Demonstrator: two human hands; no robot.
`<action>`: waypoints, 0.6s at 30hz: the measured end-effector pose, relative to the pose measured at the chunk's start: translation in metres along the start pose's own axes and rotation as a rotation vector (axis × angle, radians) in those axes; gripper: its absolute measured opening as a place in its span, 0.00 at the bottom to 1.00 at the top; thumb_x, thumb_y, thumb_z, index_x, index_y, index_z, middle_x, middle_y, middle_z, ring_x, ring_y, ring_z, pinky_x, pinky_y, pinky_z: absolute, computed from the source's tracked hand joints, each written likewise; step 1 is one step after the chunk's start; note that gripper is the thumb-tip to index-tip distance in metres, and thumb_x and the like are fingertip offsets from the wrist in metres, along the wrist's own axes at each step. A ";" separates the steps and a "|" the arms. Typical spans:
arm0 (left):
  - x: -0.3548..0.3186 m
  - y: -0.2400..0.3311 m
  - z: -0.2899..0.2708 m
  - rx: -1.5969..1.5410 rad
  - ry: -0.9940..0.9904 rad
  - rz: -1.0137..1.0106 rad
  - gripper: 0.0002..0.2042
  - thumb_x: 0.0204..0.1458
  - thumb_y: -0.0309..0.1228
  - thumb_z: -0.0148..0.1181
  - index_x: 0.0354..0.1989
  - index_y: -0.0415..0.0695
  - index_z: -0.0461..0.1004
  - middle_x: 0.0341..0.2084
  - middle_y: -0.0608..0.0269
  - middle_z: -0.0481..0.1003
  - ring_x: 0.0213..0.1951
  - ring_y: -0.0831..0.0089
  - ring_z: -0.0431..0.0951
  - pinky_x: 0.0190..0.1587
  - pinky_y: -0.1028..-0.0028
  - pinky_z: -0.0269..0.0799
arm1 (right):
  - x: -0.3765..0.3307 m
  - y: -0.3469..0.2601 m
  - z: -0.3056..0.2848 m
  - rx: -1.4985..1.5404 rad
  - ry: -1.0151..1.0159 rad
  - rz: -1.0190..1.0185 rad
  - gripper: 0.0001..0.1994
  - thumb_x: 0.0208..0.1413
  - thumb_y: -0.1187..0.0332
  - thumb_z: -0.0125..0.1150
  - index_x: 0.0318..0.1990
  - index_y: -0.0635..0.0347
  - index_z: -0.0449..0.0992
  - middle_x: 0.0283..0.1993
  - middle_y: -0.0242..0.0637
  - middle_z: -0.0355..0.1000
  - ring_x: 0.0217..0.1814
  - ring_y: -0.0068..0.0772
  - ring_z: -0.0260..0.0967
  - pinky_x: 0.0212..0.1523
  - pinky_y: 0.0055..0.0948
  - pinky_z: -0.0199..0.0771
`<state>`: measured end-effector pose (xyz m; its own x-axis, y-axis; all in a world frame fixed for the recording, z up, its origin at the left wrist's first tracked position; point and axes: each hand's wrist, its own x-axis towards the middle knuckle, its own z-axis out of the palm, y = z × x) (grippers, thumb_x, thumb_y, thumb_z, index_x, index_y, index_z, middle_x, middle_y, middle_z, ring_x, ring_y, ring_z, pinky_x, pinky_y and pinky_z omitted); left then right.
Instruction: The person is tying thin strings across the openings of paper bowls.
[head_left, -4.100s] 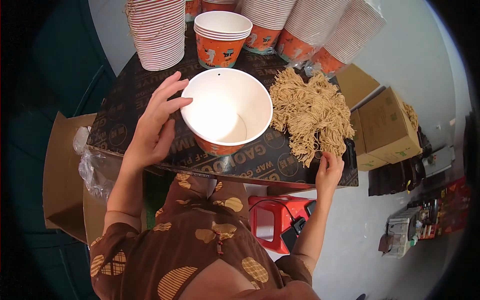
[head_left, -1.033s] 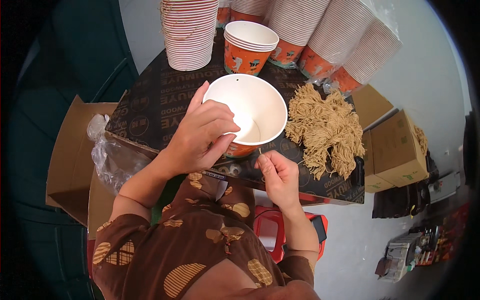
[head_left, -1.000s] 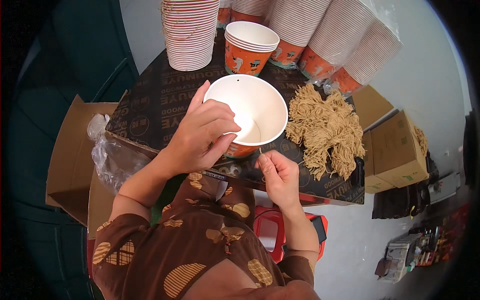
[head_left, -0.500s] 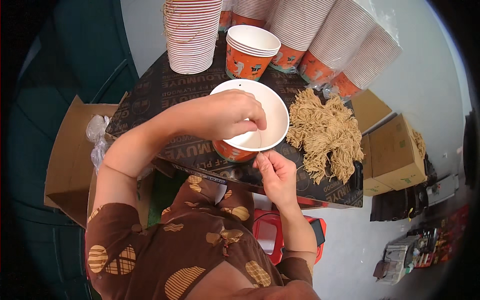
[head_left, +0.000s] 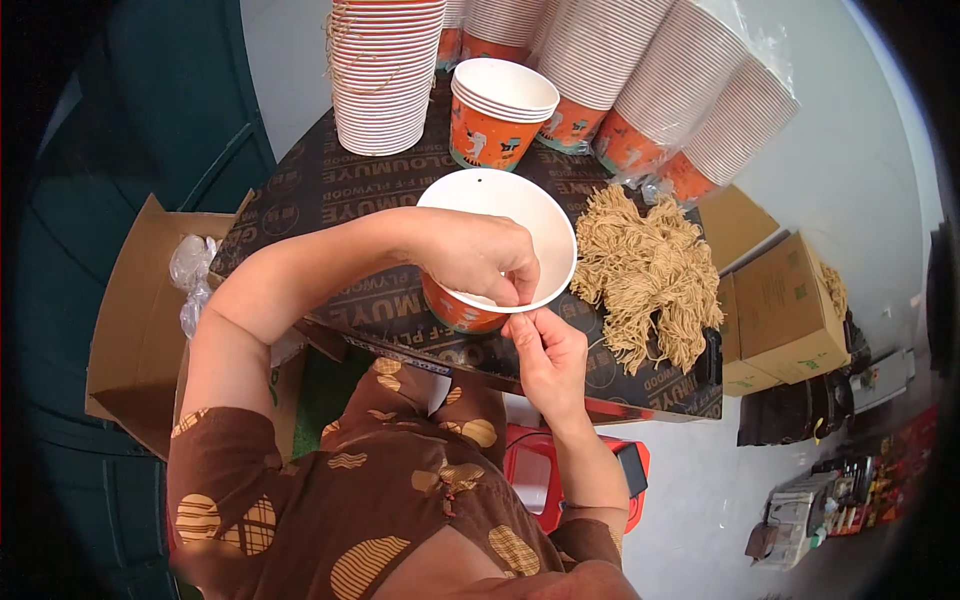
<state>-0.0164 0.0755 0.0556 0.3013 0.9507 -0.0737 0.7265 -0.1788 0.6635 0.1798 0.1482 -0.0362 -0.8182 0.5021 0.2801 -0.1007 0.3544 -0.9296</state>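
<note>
A round paper bucket [head_left: 548, 235], white inside with an orange printed outside, stands near the table's front edge. A small dark hole shows in its far wall below the rim. My left hand [head_left: 480, 262] reaches over the rim into the bucket, fingers curled and pinched against the near inner wall; what they hold is hidden. Just outside the same stretch of rim, my right hand [head_left: 550, 355] pinches with thumb and forefinger; anything between them is too small to make out. To the right of the bucket lies a heap of tan cords [head_left: 650, 275].
Behind stand three nested buckets [head_left: 500, 115], a tall stack with cords draped over it [head_left: 385, 80], and several plastic-wrapped stacks [head_left: 660, 95]. The dark printed table [head_left: 300, 225] ends close to my body. Cardboard boxes [head_left: 790, 310] are at right, an opened one [head_left: 130, 330] at left.
My left hand has moved down and nearer inside the bucket, to the near wall opposite my right fingers. The thin strand seen below my left fingers before is now hidden. My right hand stays at the rim.
</note>
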 end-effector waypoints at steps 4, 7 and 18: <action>0.002 -0.001 0.002 0.016 0.021 -0.005 0.09 0.52 0.28 0.60 0.37 0.36 0.80 0.32 0.51 0.80 0.38 0.58 0.81 0.43 0.65 0.73 | 0.001 0.003 0.001 -0.026 0.025 -0.072 0.13 0.67 0.67 0.56 0.32 0.66 0.77 0.23 0.20 0.65 0.25 0.11 0.54 0.25 0.18 0.53; 0.000 -0.001 0.003 0.015 0.053 -0.001 0.08 0.52 0.28 0.59 0.35 0.36 0.80 0.31 0.53 0.80 0.35 0.60 0.81 0.41 0.66 0.74 | -0.001 0.002 -0.002 0.014 0.012 0.020 0.12 0.67 0.67 0.57 0.34 0.67 0.78 0.24 0.22 0.67 0.25 0.11 0.57 0.25 0.18 0.57; -0.017 0.000 0.004 -0.129 0.283 -0.043 0.07 0.51 0.28 0.59 0.29 0.35 0.77 0.23 0.55 0.78 0.28 0.69 0.77 0.33 0.68 0.72 | -0.031 -0.017 -0.015 -0.235 0.059 -0.228 0.02 0.58 0.80 0.61 0.37 0.68 0.78 0.30 0.37 0.73 0.26 0.21 0.67 0.28 0.22 0.67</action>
<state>-0.0190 0.0587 0.0544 0.0750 0.9928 0.0938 0.6451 -0.1200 0.7547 0.2149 0.1383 -0.0250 -0.7546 0.4313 0.4946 -0.1385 0.6320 -0.7625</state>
